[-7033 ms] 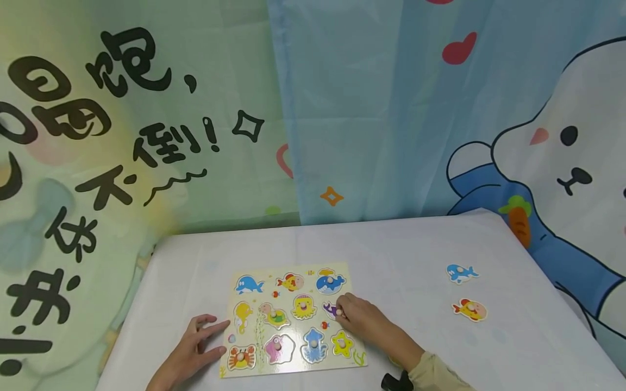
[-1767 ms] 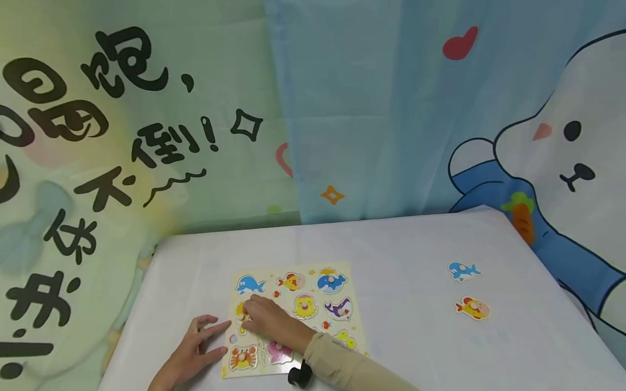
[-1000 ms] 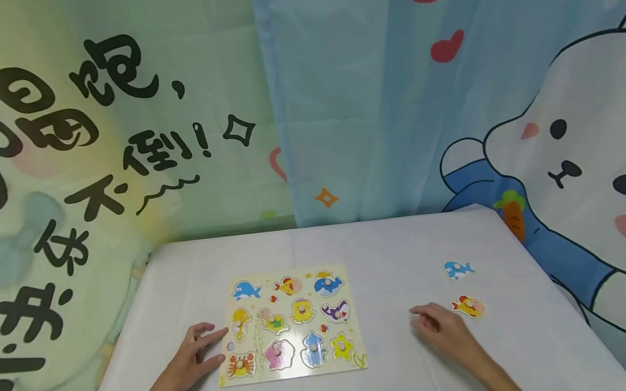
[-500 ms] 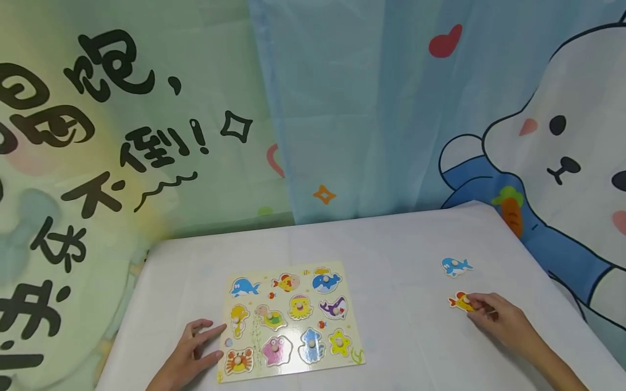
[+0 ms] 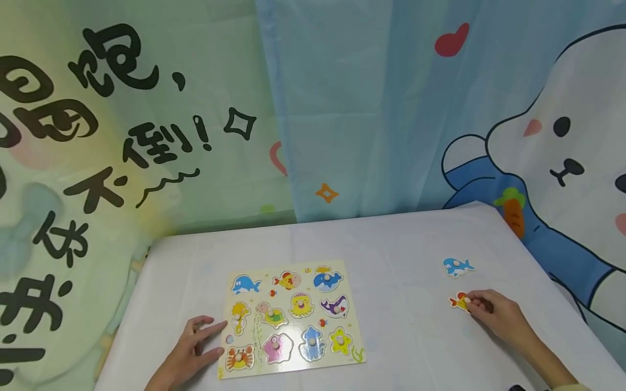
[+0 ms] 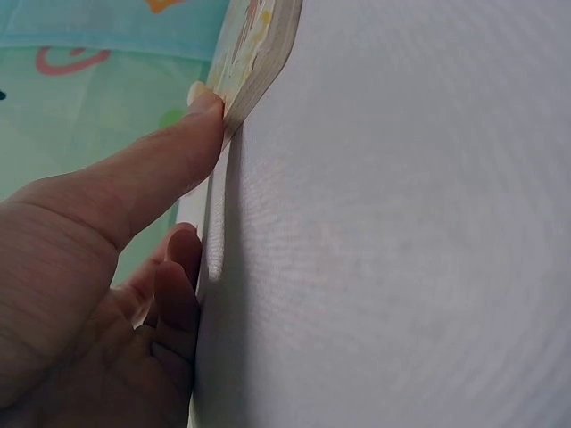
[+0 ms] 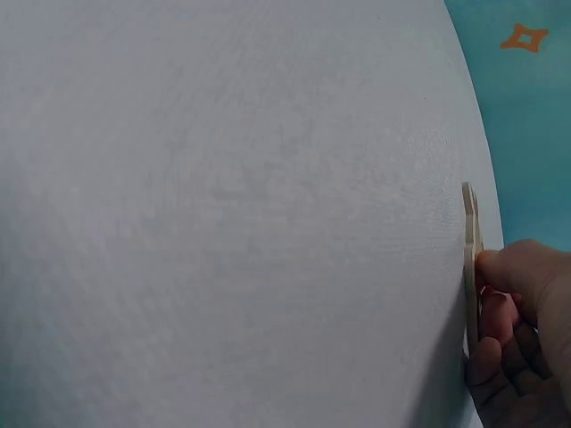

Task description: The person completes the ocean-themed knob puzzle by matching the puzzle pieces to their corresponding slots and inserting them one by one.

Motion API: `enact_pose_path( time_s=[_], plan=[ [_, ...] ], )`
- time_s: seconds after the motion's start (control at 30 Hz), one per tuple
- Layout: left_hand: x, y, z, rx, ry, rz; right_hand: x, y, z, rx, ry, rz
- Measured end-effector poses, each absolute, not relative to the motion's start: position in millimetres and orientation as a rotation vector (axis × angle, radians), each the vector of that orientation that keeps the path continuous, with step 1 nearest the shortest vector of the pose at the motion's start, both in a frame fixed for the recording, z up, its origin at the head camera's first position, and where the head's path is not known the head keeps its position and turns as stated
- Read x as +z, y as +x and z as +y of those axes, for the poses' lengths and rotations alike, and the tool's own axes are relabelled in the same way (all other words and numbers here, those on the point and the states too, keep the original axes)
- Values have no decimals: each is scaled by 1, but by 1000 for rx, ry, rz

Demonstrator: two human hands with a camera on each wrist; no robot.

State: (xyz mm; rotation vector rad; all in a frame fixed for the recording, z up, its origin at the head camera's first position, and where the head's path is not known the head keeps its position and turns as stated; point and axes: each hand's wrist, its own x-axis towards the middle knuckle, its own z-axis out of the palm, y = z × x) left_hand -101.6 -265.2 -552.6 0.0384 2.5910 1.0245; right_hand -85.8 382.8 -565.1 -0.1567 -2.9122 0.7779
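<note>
In the head view, a yellow sea-animal knob puzzle board lies on the white table. My left hand touches the board's left edge with thumb and fingers extended; the left wrist view shows the thumb against that edge. To the right, my right hand pinches a red and yellow fish puzzle piece, partly covered by the fingers. The right wrist view shows the piece edge-on, close to the tabletop; I cannot tell whether it touches. Behind it lies a blue whale puzzle piece with a knob.
Most animal shapes on the board bear knobs, such as the crab and starfish. The top-row dolphin and fish pictures show none. A printed curtain hangs behind the table.
My right hand has left the board, where it worked at the purple whale and then the seahorse. It has moved right and now pinches the fish piece. The left hand stays at the board's edge.
</note>
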Motion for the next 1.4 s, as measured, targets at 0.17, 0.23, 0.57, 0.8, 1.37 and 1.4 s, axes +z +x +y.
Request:
enact_pose_path(
  time_s=[0.17, 0.23, 0.57, 0.8, 1.37, 1.4],
  plan=[
    [-553, -100, -266, 1038, 35, 2587, -566, -88, 382, 783, -143, -2901],
    [-553, -100, -267, 1048, 32, 2581, -567, -88, 381, 783, -137, -2889],
    [-554, -98, -265, 1052, -9, 2568, -565, -89, 381, 757, -104, -2873],
    [-553, -100, -263, 1046, 1, 2592, -544, -106, 346, 749, 30, -2772],
    [-548, -102, -263, 1067, 3, 2583, -512, -178, 120, 1203, 529, -2778],
    [-548, -102, -263, 1072, -2, 2580, -513, -182, 110, 1226, 537, -2798]
  ],
)
